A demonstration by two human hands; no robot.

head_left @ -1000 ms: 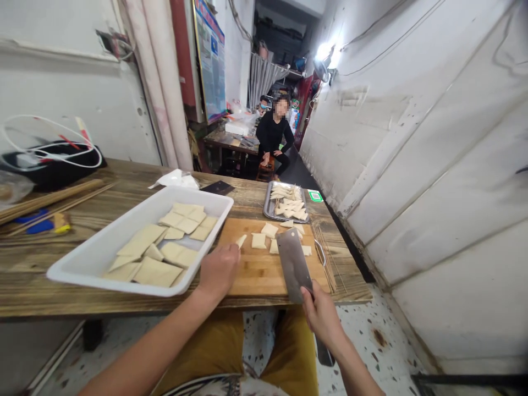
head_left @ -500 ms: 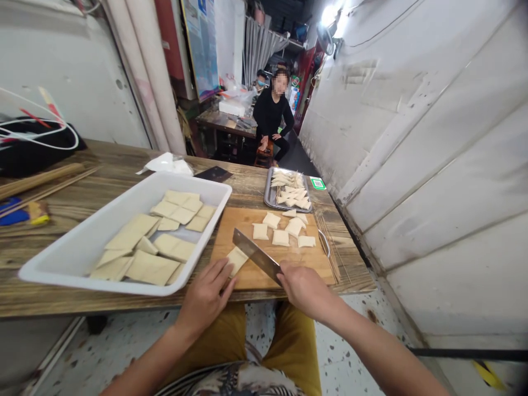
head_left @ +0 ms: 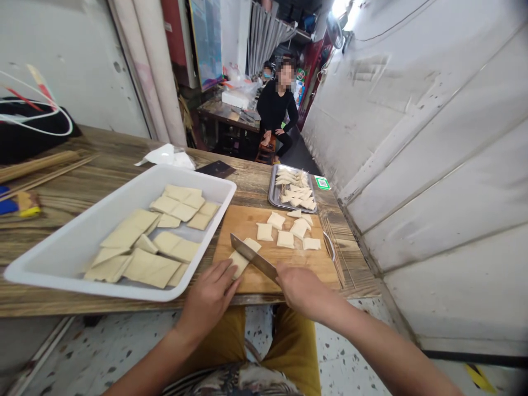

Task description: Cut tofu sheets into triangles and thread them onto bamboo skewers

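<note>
My right hand (head_left: 301, 289) is closed around the handle of a broad kitchen knife (head_left: 258, 260). The blade lies across a flat, cream-coloured slab of pressed tofu (head_left: 238, 266), and part of the slab shows beyond it. With bent fingers, my left hand (head_left: 212, 294) grips the near end of this slab; its fingertips are close to the blade. Both work over a wooden cutting board (head_left: 305, 270). Several small tofu squares (head_left: 285, 238) lie on the board's far right part. Whether the blade has passed through the slab, I cannot tell.
Left of the board stands a white plastic tub (head_left: 124, 293) with larger tofu sheets (head_left: 150, 268). A metal tray (head_left: 274, 199) behind the board holds skewered tofu pieces (head_left: 299, 190). Thin skewers (head_left: 339, 258) lie along the right edge. A person (head_left: 277, 107) sits beyond the table.
The knife has moved from the slab's far edge to a place across it, so a part now shows beyond the blade. My left hand keeps its grip. The view has shifted slightly.
</note>
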